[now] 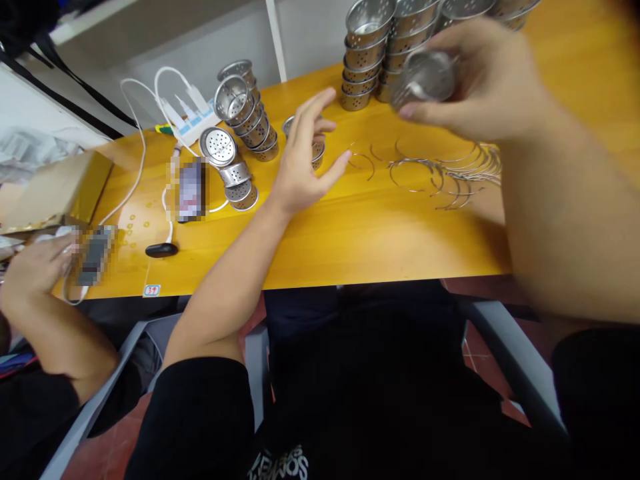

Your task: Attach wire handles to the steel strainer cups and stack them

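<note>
Between the thumb and fingers of my right hand (493, 80) is a perforated metal cup (427, 77), raised above the table and blurred by motion. My left hand (307, 157) hangs over the table with its fingers spread, holding nothing. Partly hidden behind it is another small perforated cup (318, 155). Several thin curved metal wires (450, 175) lie in a loose heap below my right hand. Beyond that hand stand tall stacks of perforated cups (363, 63) near the back edge. More stacked cups (253, 123) lean to the left of my left hand.
A short cup pile (235, 175), a phone (191, 190), a white power strip (195, 120) with cables and a black oval object (161, 250) are on the left. Farther left, a person's hand (37, 263) is beside another phone (95, 255) and a cardboard box (60, 190).
</note>
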`<state>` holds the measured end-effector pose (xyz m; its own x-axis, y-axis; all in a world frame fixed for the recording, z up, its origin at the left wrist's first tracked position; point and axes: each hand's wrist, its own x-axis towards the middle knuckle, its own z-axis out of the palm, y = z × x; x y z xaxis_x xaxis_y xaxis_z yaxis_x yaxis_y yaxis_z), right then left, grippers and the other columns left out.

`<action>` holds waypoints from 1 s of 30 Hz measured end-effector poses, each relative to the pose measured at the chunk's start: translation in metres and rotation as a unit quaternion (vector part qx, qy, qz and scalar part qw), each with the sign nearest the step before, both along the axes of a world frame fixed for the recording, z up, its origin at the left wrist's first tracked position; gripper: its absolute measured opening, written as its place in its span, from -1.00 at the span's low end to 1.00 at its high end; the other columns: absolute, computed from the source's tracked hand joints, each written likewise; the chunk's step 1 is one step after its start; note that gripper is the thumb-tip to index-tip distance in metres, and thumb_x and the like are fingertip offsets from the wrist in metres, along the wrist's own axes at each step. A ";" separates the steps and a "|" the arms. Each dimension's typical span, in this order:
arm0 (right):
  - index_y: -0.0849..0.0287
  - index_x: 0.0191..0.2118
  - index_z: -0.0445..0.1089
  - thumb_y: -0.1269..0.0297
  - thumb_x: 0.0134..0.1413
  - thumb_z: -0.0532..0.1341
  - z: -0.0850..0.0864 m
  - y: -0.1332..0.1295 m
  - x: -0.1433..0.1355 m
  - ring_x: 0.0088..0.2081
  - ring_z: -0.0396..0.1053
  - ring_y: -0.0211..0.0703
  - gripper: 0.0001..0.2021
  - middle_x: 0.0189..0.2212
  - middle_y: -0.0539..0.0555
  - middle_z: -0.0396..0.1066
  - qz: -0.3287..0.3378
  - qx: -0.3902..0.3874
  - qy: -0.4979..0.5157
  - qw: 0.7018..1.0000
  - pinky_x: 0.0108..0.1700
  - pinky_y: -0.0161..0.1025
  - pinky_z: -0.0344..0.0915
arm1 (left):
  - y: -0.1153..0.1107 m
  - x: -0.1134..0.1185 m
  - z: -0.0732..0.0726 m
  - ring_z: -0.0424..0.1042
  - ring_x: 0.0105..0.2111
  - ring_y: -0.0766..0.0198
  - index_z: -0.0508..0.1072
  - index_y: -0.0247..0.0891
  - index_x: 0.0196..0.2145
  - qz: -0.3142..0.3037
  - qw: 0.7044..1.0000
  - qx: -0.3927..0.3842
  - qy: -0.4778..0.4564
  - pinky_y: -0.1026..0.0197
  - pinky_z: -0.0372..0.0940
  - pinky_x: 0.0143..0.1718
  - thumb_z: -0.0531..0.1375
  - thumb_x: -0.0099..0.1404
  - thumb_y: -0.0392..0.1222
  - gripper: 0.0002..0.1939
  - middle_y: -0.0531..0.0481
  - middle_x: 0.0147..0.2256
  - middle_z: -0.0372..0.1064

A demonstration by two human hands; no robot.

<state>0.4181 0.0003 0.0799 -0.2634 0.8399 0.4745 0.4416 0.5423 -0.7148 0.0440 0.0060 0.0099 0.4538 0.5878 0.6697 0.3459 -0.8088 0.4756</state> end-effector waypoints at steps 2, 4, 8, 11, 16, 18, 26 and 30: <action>-0.04 0.50 0.61 -0.29 0.12 0.86 -0.004 -0.010 -0.024 0.38 0.70 0.33 -0.03 0.38 0.23 0.69 0.116 -0.010 0.033 0.993 0.52 0.24 0.63 | -0.007 0.011 -0.011 0.55 0.69 -0.36 -0.31 0.27 0.92 -0.025 0.999 -0.038 0.029 -0.47 0.56 0.69 0.19 0.75 0.69 0.17 -0.27 0.88 0.04; -0.16 0.58 0.60 -0.18 0.16 0.83 -0.007 -0.021 -0.043 0.35 0.69 0.32 -0.05 0.49 0.18 0.63 0.146 -0.014 -0.025 0.989 0.44 0.20 0.67 | -0.009 0.018 -0.025 0.59 0.67 -0.34 -0.36 0.21 0.93 -0.049 0.995 -0.067 0.047 -0.41 0.61 0.64 0.17 0.71 0.79 0.27 -0.33 0.86 0.05; -0.20 0.77 0.39 -0.15 0.13 0.83 -0.007 -0.030 -0.052 0.25 0.70 0.30 0.18 0.63 0.16 0.51 0.172 -0.057 -0.085 0.980 0.30 0.18 0.72 | 0.003 0.017 -0.045 0.51 0.72 -0.33 -0.15 0.15 0.90 -0.070 0.992 -0.091 0.055 -0.37 0.59 0.65 0.23 0.64 0.85 0.29 -0.33 0.80 0.16; -0.17 0.79 0.32 -0.09 0.19 0.82 0.005 -0.025 -0.033 0.04 0.75 0.20 0.19 0.51 0.21 0.59 0.122 -0.100 -0.153 0.976 0.17 0.17 0.74 | 0.014 0.009 -0.051 0.53 0.69 -0.33 0.02 0.15 0.86 -0.058 0.993 -0.087 0.052 -0.40 0.56 0.67 0.31 0.59 0.85 0.27 -0.31 0.71 0.28; -0.02 0.21 0.73 -0.09 0.43 0.73 0.027 -0.008 0.007 -0.15 0.70 0.20 -0.55 -0.01 0.18 0.81 -0.076 -0.179 -0.414 0.889 0.13 0.22 0.65 | 0.011 0.002 -0.044 0.62 0.54 -0.27 0.30 0.11 0.72 -0.046 0.994 -0.082 0.060 -0.42 0.56 0.63 0.40 0.53 0.84 0.16 -0.23 0.50 0.44; -0.04 0.03 0.75 0.01 0.44 0.74 0.027 -0.004 0.012 -0.13 0.72 0.20 -0.71 -0.07 0.13 0.83 -0.066 -0.210 -0.439 0.871 0.11 0.16 0.64 | 0.006 0.002 -0.039 0.63 0.50 -0.24 0.36 0.10 0.67 -0.045 0.994 -0.083 0.055 -0.37 0.57 0.61 0.40 0.51 0.86 0.14 -0.22 0.46 0.45; 0.02 -0.13 0.76 0.37 0.53 0.56 0.023 -0.009 -0.012 -0.19 0.66 0.11 -0.89 -0.14 0.09 0.82 -0.067 -0.221 -0.474 0.850 -0.01 0.05 0.51 | 0.000 0.002 -0.023 0.69 0.41 -0.21 0.54 0.02 0.51 -0.032 0.994 -0.102 0.034 -0.34 0.63 0.56 0.49 0.41 0.86 0.10 -0.22 0.36 0.56; 0.06 -0.09 0.78 0.29 0.53 0.57 0.024 -0.012 -0.021 -0.21 0.64 0.06 -0.96 -0.18 0.13 0.78 -0.082 -0.214 -0.500 0.835 -0.06 0.01 0.43 | -0.002 0.003 -0.022 0.72 0.41 -0.23 0.53 0.03 0.52 -0.031 0.994 -0.101 0.035 -0.38 0.63 0.56 0.47 0.43 0.87 0.10 -0.22 0.37 0.58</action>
